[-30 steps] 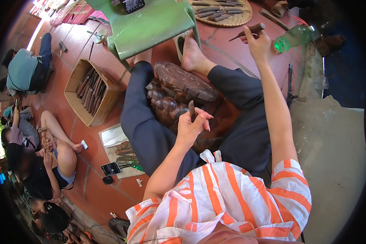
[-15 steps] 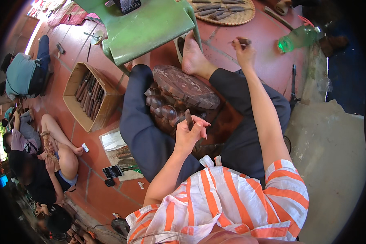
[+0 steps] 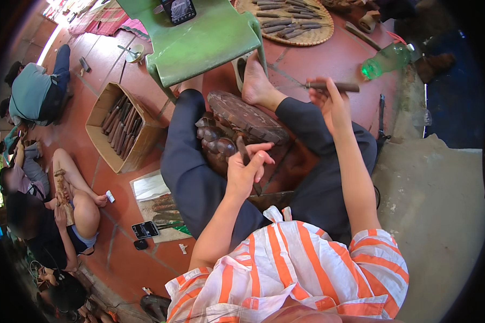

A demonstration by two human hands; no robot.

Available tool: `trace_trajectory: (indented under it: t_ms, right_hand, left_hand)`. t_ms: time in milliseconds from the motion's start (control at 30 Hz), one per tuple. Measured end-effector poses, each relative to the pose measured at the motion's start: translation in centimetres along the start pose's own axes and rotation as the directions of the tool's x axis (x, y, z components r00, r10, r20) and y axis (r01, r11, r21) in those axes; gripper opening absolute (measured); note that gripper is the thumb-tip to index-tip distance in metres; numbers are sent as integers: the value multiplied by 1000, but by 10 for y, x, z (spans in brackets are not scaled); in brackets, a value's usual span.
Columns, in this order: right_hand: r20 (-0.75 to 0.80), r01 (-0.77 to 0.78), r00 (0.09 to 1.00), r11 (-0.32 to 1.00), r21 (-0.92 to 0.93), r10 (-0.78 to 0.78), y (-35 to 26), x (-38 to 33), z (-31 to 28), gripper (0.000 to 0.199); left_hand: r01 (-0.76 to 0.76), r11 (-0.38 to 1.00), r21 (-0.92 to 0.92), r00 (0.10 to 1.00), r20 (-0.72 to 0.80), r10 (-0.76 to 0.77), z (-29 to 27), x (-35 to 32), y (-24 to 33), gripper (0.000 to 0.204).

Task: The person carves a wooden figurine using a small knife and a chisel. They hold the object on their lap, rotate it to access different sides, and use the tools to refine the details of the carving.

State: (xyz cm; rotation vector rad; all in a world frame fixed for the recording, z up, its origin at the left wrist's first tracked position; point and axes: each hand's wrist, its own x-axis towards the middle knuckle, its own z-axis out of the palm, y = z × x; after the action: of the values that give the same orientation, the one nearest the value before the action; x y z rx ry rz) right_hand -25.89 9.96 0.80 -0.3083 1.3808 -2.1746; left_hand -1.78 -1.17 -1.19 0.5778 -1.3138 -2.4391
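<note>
I see my left hand (image 3: 247, 168) bent at the wrist over the carved wooden block (image 3: 237, 126) that rests between my legs, its fingers curled around a dark chisel (image 3: 248, 161) whose shaft slants down past the palm. The index finger and thumb stretch forward along the tool, the others wrap it. My right hand (image 3: 328, 102) is raised out to the side, arm nearly straight, pinching a second wooden-handled tool (image 3: 328, 86) held level above the red tiled floor (image 3: 328, 51).

The chisel's cutting end is hidden behind my left hand, so I cannot tell whether it touches the block. The near edge of the block is covered by my wrist and my trouser legs. The second tool's thin metal tip is hard to make out against the tiles. A green plastic bottle (image 3: 385, 60) lies beyond my right hand, well apart from it.
</note>
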Motion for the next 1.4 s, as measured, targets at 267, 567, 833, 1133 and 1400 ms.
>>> trace_trajectory:
  t_ms: [267, 567, 833, 1133, 1400]
  right_hand:
    - [387, -189, 917, 962, 196, 101, 4, -106, 29, 36]
    - [857, -317, 496, 948, 28, 141, -14, -106, 6, 103]
    - [564, -537, 543, 773, -337, 623, 13, -114, 34, 28]
    - [608, -735, 563, 675, 59, 560, 21, -125, 38, 31]
    - [430, -451, 748, 863, -229, 505, 19, -119, 34, 34]
  left_hand:
    - [-193, 980, -44, 975, -120, 187, 19, -2, 17, 36]
    - [-195, 977, -86, 980, -66, 189, -2, -6, 27, 26]
    - [-62, 986, 157, 989, -123, 82, 11, -9, 15, 24]
    - [-79, 989, 126, 991, -102, 92, 10, -10, 18, 24]
    - [-66, 973, 223, 989, -114, 93, 7, -5, 1, 27]
